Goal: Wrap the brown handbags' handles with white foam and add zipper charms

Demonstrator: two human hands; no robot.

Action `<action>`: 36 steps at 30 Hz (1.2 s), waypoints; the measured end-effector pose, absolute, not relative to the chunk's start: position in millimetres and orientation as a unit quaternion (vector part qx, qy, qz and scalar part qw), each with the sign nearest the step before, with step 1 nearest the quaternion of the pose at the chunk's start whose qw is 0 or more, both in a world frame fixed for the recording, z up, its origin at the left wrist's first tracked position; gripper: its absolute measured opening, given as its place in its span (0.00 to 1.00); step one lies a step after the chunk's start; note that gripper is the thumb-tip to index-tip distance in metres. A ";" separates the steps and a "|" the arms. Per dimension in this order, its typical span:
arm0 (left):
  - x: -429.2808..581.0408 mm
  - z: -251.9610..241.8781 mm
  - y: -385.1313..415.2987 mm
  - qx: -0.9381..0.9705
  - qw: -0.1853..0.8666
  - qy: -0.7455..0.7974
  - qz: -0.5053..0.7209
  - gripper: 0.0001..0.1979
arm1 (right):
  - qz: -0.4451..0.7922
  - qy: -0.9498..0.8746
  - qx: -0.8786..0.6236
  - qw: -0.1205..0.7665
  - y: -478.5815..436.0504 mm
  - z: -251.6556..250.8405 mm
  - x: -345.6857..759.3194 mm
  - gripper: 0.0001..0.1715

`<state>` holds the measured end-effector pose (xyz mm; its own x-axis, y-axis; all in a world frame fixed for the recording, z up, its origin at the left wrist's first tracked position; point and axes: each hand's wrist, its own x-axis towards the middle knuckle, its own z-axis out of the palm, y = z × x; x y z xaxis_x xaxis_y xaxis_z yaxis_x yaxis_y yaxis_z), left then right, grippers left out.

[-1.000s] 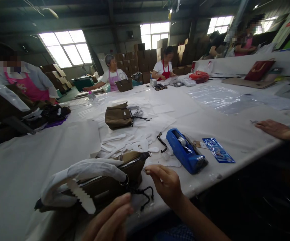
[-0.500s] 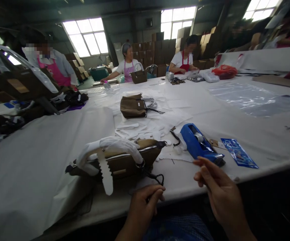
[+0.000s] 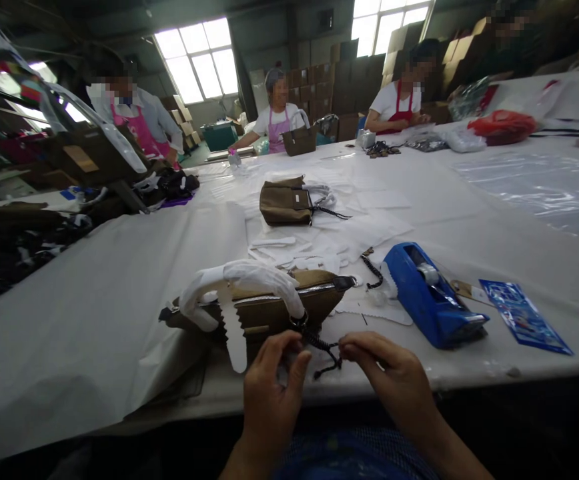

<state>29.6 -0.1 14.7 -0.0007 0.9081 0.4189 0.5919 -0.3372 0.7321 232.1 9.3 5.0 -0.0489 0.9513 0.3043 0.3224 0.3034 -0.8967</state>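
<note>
A brown handbag (image 3: 269, 313) with a silver zip lies in front of me, its handle wrapped in white padding (image 3: 257, 273). From a ring at the handle's base hangs a black braided cord (image 3: 317, 341). My right hand (image 3: 394, 370) pinches at the loose end of this cord. Beside the cord's upper part is my left hand (image 3: 274, 383), thumb and fingers curved but apart; whether its fingertips touch the cord I cannot tell. A serrated white strip (image 3: 233, 330) dangles from the handle over the bag's front.
To the right stand a blue tape dispenser (image 3: 427, 300) and a blue printed packet (image 3: 524, 313). Beyond the bag lie white paper strips (image 3: 294, 250), another black cord (image 3: 371, 268) and a second brown bag (image 3: 284, 202). Several co-workers stand across the table (image 3: 179, 267).
My right hand has moved left and down to the cord's end, closing on it. My left hand has risen toward the cord and opened. The camera view has turned slightly left.
</note>
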 end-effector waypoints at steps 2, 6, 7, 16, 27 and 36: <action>33.5 11.2 6.6 0.671 0.103 0.576 0.454 0.16 | 0.355 -0.621 -0.504 0.484 17.3 -3.4 225.6 0.09; 50.5 9.5 16.3 0.647 0.056 0.638 0.413 0.25 | 0.486 -0.562 -0.481 0.465 24.5 -13.8 206.2 0.15; 53.8 10.2 17.7 0.638 0.058 0.652 0.404 0.25 | 0.526 -0.540 -0.464 0.466 24.3 -13.9 202.3 0.16; 38.5 8.1 18.8 0.571 0.239 0.617 0.486 0.15 | 0.577 -0.476 -0.446 0.492 20.1 -7.5 204.1 0.15; 39.2 4.6 10.3 0.611 0.218 0.574 0.500 0.08 | 0.504 -0.593 -0.422 0.466 13.6 -5.5 208.1 0.12; 45.5 -4.3 7.0 0.500 0.344 0.598 0.523 0.18 | 0.193 -0.663 -0.477 0.544 26.7 -2.2 231.0 0.08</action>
